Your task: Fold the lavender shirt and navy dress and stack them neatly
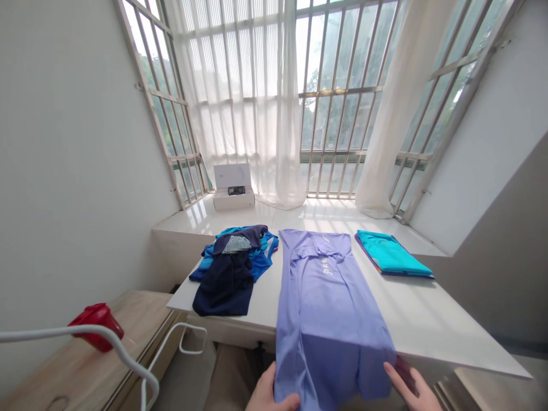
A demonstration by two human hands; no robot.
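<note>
The left hand (270, 394) clamps a lavender garment (331, 308) overhanging the bench (462, 337), the right hand (414, 389) at its edge, grip unclear, as a folded stack (394, 254) looks finished, a rumpled heap (226, 282) undone.

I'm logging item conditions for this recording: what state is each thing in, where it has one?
Lavender garment: laid lengthwise, near end past the table's edge
Left hand: holding its near left corner
Right hand: at its right edge, grip unclear
Dark garment: loose, atop crumpled blue garments
Turquoise garment: folded flat
White box: open
Curtains: parted
</note>
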